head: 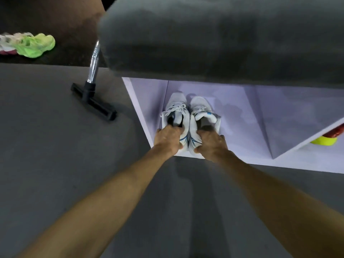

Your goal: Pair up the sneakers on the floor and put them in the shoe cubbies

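Two white sneakers with blue heel stripes stand side by side, toes pointing inward, in the leftmost cubby of a white shoe rack [242,127]. My left hand [168,140] grips the heel of the left white sneaker [176,108]. My right hand [211,144] grips the heel of the right white sneaker [202,110]. The two shoes touch along their inner sides. On the dark floor at the far left lies a neon green sneaker [36,45], with a blurred pale shoe [7,43] beside it.
A grey padded bench top [214,34] overhangs the cubbies and hides their back. A chrome leg with a black foot [94,101] stands left of the rack. A yellow and red shoe [327,137] shows in a lower right cubby. Grey carpet [55,146] surrounds it all.
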{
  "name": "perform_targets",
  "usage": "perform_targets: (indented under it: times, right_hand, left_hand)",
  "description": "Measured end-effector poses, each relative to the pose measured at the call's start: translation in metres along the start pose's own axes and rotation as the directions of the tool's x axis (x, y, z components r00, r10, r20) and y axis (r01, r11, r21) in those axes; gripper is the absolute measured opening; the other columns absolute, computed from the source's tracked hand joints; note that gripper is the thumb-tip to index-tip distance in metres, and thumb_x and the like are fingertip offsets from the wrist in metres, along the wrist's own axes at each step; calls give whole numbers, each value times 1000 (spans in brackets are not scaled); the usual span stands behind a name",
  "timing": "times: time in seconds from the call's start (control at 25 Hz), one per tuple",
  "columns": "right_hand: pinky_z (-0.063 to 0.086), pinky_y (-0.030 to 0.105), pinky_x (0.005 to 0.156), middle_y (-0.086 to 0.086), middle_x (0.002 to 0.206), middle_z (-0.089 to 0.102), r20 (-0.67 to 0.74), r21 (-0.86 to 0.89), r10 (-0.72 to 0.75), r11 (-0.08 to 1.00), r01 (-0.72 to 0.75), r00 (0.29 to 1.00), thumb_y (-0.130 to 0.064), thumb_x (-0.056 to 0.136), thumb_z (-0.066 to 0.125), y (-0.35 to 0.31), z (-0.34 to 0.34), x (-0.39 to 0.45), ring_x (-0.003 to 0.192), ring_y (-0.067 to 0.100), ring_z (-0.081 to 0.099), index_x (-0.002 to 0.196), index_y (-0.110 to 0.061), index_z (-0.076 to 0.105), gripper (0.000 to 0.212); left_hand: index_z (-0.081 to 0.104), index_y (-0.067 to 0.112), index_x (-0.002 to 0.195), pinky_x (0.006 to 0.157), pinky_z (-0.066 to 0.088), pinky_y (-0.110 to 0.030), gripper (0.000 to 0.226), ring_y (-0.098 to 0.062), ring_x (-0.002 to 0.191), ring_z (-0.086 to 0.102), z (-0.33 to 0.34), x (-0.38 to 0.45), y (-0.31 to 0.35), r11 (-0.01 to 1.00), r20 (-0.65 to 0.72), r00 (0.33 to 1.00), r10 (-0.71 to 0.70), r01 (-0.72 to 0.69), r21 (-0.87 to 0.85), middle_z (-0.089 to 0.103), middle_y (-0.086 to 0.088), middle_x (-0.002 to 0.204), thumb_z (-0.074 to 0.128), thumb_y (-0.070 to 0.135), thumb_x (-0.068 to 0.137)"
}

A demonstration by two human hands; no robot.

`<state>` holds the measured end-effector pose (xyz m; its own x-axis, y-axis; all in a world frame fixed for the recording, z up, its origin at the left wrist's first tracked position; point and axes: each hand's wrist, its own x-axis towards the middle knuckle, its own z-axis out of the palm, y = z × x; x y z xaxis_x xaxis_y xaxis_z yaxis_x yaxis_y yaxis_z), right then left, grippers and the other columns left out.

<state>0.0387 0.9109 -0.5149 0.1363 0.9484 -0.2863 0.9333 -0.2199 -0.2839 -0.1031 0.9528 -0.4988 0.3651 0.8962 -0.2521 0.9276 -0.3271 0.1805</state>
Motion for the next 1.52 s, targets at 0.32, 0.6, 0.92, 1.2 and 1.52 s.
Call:
perform_targets:
  times: [0.32,0.6,0.92,1.2,1.52]
  right_hand:
    - [39,37,92,7,124,55,-67,-31,-21,999,18,998,-26,82,67,15,19,93,119,29,51,121,-18,54,42]
    - [46,41,94,12,126,55,-105,-59,-86,995,80,991,-30,84,68,25,16,129,119,31,52,133,-13,42,59]
    - [36,44,108,4,152,35,-37,-30,-160,987,159,986,-38,81,71,26,1,60,142,22,28,142,-18,36,73]
    - [32,44,109,-3,154,32,248,26,-117,993,114,962,-44,81,67,5,-1,-85,141,22,30,148,-27,26,81]
    - [37,47,104,5,142,46,434,71,-79,996,54,897,-47,77,73,-65,-136,-250,130,29,45,142,-24,36,79]
  left_hand:
    - [58,27,125,90,44,-33,40,-24,111,60,22,97,-14,998,-43,999,29,-27,59,64,-2,120,71,29,86]
    - [56,22,129,95,46,-33,44,-24,116,58,18,132,-13,994,-64,996,60,-54,97,63,-2,124,70,26,88]
    - [30,25,148,96,44,-34,89,-21,132,42,11,74,-7,998,40,999,21,-23,62,42,2,146,78,41,75]
    - [38,25,142,99,43,-41,88,-22,129,46,-7,-78,5,997,284,957,-63,70,-15,47,2,140,78,53,69]
    - [39,26,142,96,39,-42,94,-23,128,48,-145,-263,29,988,480,867,-134,154,-2,46,0,143,73,67,64]
